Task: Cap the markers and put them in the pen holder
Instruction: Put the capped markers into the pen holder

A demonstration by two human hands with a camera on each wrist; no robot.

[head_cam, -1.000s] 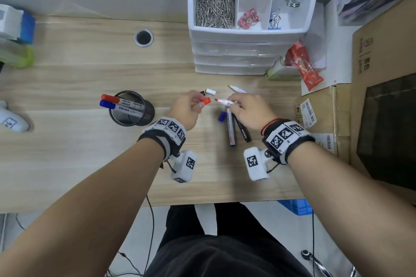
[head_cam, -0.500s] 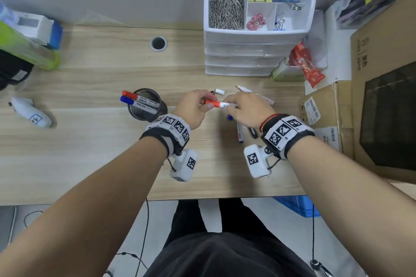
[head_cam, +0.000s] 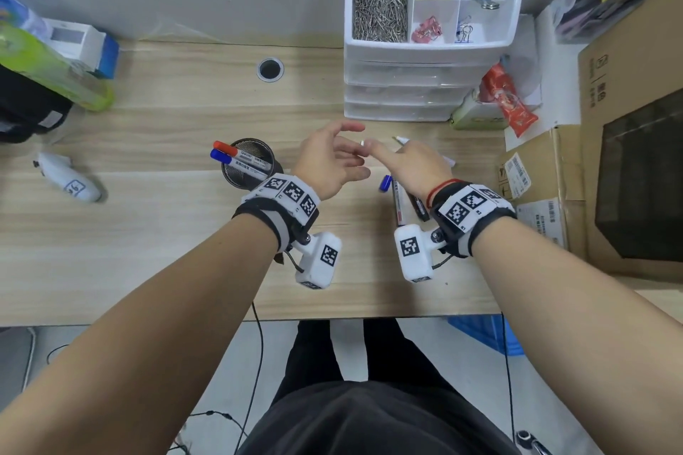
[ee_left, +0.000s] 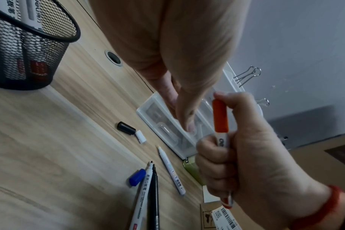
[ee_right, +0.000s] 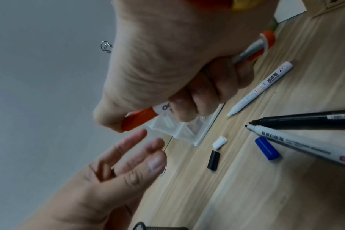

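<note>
Your right hand (ee_left: 244,157) fists the capped red marker (ee_left: 220,118) while your left hand (ee_right: 108,175) hangs slack-fingered just beside it; risk: rushing to the pen holder (head_cam: 248,162), it strikes the mesh rim or the two markers leaning inside.

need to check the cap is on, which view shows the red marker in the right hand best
The left wrist view: the red marker stands upright in the right hand, orange-red cap seated against the white barrel. The right wrist view shows it too, but blurrier and partly behind fingers. In the head view the right hand hides it.
</note>
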